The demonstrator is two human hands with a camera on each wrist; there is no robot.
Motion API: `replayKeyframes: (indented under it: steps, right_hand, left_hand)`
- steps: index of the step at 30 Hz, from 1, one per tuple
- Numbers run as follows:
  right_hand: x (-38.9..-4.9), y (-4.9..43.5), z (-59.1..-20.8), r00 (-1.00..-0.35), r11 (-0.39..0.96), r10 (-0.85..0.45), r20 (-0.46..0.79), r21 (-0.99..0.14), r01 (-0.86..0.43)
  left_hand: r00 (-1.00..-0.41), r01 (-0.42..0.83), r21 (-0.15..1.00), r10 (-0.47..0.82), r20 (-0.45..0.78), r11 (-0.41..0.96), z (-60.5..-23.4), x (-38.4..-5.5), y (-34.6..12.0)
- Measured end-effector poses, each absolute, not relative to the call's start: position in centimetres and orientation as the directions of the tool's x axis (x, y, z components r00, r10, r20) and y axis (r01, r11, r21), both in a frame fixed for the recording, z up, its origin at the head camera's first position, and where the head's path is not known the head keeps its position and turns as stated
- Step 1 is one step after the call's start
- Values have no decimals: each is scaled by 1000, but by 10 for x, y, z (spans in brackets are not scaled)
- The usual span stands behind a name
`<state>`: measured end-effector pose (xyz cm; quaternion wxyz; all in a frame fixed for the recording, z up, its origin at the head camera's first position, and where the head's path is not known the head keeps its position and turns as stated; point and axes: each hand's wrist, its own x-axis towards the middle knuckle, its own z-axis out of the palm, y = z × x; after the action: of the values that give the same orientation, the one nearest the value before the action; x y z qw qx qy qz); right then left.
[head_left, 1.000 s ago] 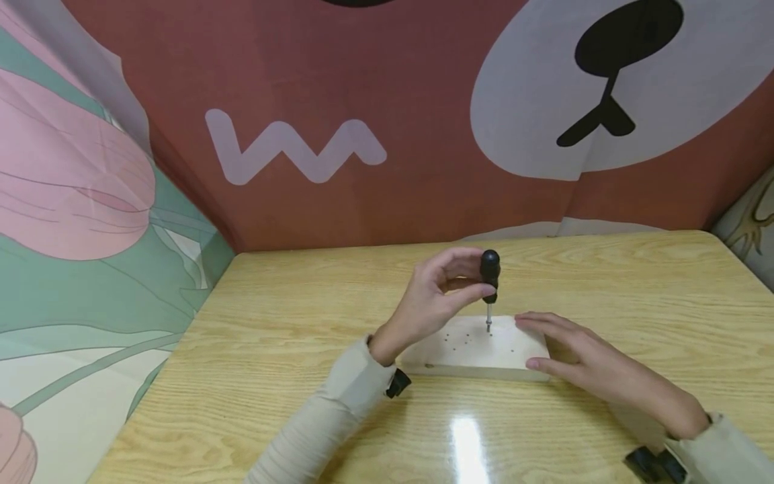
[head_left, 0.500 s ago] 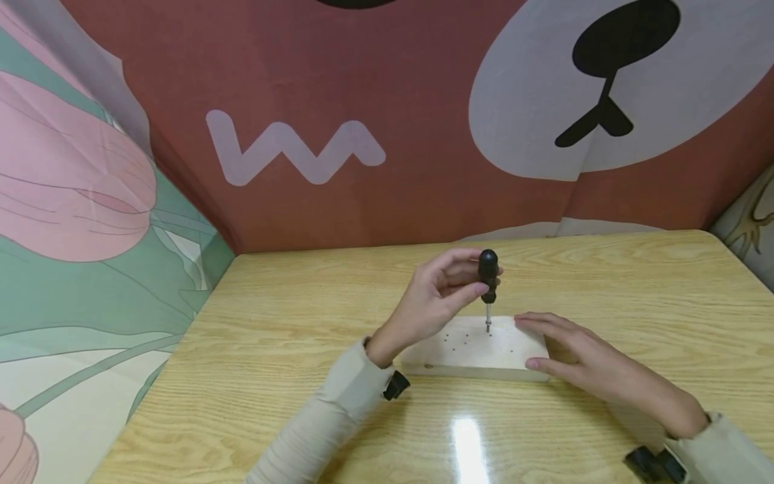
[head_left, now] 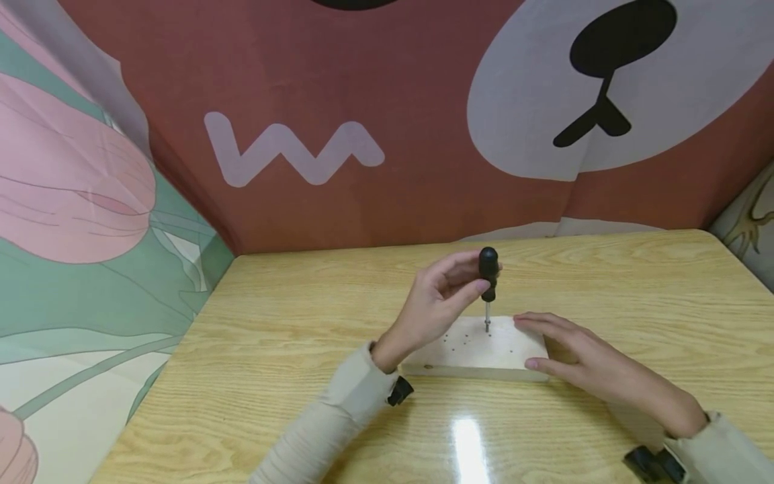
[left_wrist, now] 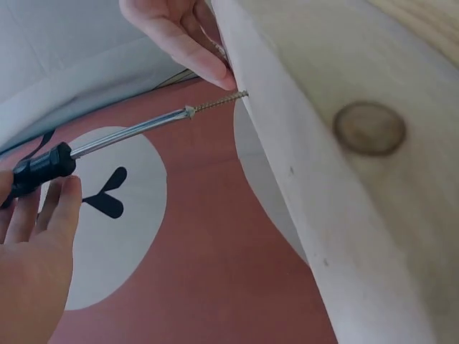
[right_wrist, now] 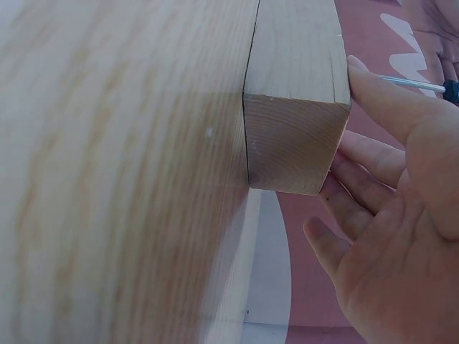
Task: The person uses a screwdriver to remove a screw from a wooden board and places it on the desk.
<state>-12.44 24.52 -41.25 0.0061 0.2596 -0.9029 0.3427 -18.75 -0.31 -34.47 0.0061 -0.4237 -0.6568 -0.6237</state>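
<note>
My L hand (head_left: pixel 432 306), head cam, ctr-rt: grips screwdriver (head_left: pixel 488 262), approx. upright, over wood block (head_left: pixel 468 353); R hand (head_left: pixel 589 356), fingers (head_left: pixel 547 326) extended, touches block's rt end. L wrist cam: screwdriver slants from left edge to screw (left_wrist: pixel 217 103), upper ctr., tip at block. R wrist cam: block upper ctr., thumb (right_wrist: pixel 384 100) against it.

Well back from the bare fingers (head_left: pixel 470 294) of the left hand (head_left: pixel 426 309) begins a creased, pale beige sleeve (head_left: pixel 332 420) with a small, angular black block (head_left: pixel 400 391) beside its edge. Behind those of the right hand (head_left: pixel 589 356), also bare, come a matching sleeve (head_left: pixel 728 454) and a two-part black device (head_left: pixel 643 464).
</note>
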Motion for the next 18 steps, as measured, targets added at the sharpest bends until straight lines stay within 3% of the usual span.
replayKeyframes:
  steps: [4, 18]
  right_hand:
    - [-125, 245, -412, -864, 635, -467, 188, -608, -476]
    - [-124, 245, -412, -865, 640, -465, 190, -602, -477]
  left_hand:
    - [-615, 560, 815, 584, 531, -151, -343, -188, -4]
    - [-676, 557, 822, 511, 531, -117, -346, -187, -5]
